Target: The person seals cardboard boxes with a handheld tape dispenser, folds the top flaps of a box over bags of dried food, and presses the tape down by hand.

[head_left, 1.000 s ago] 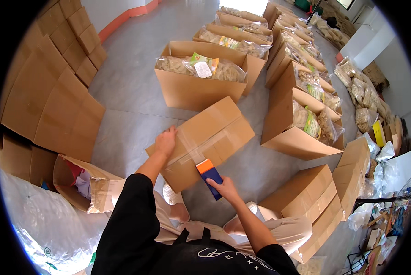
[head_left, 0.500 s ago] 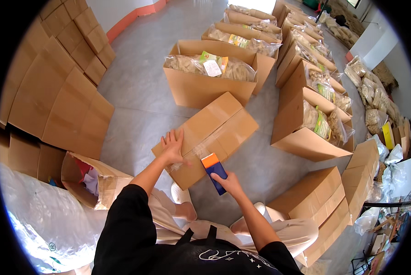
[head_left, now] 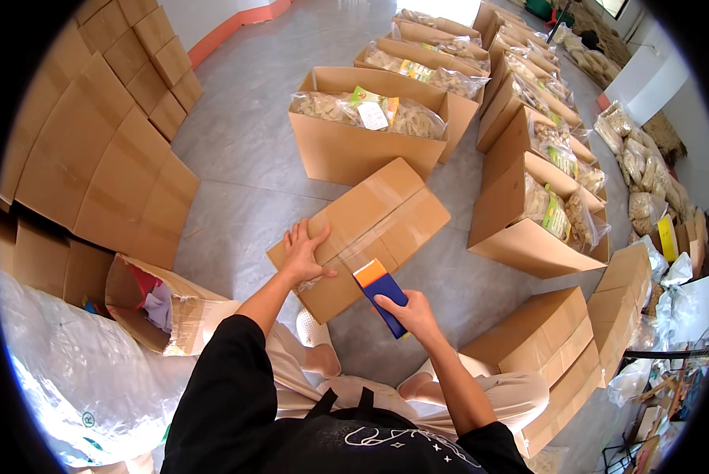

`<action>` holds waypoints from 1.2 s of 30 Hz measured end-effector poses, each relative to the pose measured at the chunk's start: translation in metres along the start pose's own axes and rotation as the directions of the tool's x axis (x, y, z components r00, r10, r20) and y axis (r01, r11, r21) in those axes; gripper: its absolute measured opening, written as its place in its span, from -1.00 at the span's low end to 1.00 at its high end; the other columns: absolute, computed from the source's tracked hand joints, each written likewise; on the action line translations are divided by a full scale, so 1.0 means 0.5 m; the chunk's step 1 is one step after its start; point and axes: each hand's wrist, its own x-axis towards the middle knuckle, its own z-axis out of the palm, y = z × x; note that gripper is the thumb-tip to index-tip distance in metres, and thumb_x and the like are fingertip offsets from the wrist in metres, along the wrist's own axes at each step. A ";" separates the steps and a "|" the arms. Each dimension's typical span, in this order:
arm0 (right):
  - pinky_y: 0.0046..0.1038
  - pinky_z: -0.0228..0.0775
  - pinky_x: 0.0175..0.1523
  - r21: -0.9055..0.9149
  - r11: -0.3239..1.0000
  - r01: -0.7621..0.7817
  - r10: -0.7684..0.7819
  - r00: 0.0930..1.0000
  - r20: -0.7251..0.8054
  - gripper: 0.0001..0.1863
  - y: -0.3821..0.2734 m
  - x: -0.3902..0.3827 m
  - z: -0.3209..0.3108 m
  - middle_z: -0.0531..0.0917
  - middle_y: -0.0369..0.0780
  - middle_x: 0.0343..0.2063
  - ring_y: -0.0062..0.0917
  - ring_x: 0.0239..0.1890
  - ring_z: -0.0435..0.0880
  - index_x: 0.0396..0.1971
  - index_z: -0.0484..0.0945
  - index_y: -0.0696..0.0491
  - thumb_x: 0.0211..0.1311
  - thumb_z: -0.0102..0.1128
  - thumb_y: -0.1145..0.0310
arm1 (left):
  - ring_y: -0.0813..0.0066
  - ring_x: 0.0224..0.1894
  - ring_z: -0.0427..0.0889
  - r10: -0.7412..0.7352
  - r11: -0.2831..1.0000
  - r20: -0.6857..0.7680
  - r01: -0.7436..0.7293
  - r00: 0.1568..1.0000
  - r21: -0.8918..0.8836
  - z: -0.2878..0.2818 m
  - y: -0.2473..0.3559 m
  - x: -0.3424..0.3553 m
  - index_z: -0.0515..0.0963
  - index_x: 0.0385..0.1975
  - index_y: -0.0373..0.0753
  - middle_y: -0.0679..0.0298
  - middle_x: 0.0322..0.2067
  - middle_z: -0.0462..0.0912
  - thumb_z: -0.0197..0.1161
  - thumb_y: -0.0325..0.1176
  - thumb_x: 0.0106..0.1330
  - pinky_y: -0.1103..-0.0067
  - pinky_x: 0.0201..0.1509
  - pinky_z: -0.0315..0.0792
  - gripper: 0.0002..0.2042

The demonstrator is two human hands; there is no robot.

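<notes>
A closed cardboard box (head_left: 394, 197) lies slantwise on the floor in front of me, with tape along its top seam. My left hand (head_left: 301, 254) rests on the near left part of its top, fingers spread; wrinkled clear tape shows by the palm. My right hand (head_left: 412, 312) is closed round a flat, rectangular blue tool with an orange end (head_left: 382, 298). The orange end is at the box's near side, close to the seam; I cannot tell whether it touches. The right fingers under the tool are mostly hidden.
Beyond the box stands an open carton (head_left: 362, 146) of filled plastic bags, with rows of similar cartons behind and right. Closed boxes (head_left: 528, 332) lie by my right knee. At left are stacked cartons (head_left: 109, 166), an open scrap carton (head_left: 145, 308) and a large plastic-wrapped bundle (head_left: 86, 379).
The blue tool has shifted slightly right. My left hand's thumb side has moved over the wrinkled tape near the seam. The box appears slightly farther right, along with most of the view.
</notes>
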 end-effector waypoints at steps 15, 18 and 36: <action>-0.51 0.38 -0.46 -0.082 0.986 -0.145 0.154 0.982 0.114 -0.43 0.141 -0.116 -0.107 0.60 -0.23 -0.64 -0.60 -0.62 0.55 -0.46 0.61 0.22 -0.06 0.31 -0.12 | -0.18 0.35 -0.26 -0.001 1.000 0.039 0.002 0.999 -0.005 0.000 -0.044 0.021 0.16 0.27 0.22 -0.19 0.30 -0.17 0.54 0.07 -0.55 0.07 0.34 -0.38 0.12; -0.48 0.39 -0.44 -0.195 0.948 -0.250 0.277 0.952 0.129 -0.42 0.172 -0.176 -0.153 0.60 -0.22 -0.64 -0.57 -0.61 0.56 -0.50 0.61 0.23 -0.07 0.31 -0.12 | -0.20 0.35 -0.29 -0.009 0.999 0.098 0.006 0.995 0.036 -0.002 -0.040 0.033 0.06 0.30 0.23 -0.19 0.30 -0.23 0.53 0.09 -0.55 0.05 0.34 -0.42 0.17; -0.31 0.43 -0.31 -0.541 0.779 -0.316 0.460 0.875 0.150 -0.19 0.283 -0.091 -0.124 0.62 0.00 -0.58 -0.24 -0.47 0.64 -0.56 0.61 0.24 -0.27 0.19 -0.39 | -0.13 0.35 -0.28 0.017 1.000 0.130 -0.019 0.991 0.010 -0.007 -0.036 0.046 0.08 0.29 0.22 -0.13 0.30 -0.21 0.55 -0.01 -0.53 0.07 0.33 -0.39 0.15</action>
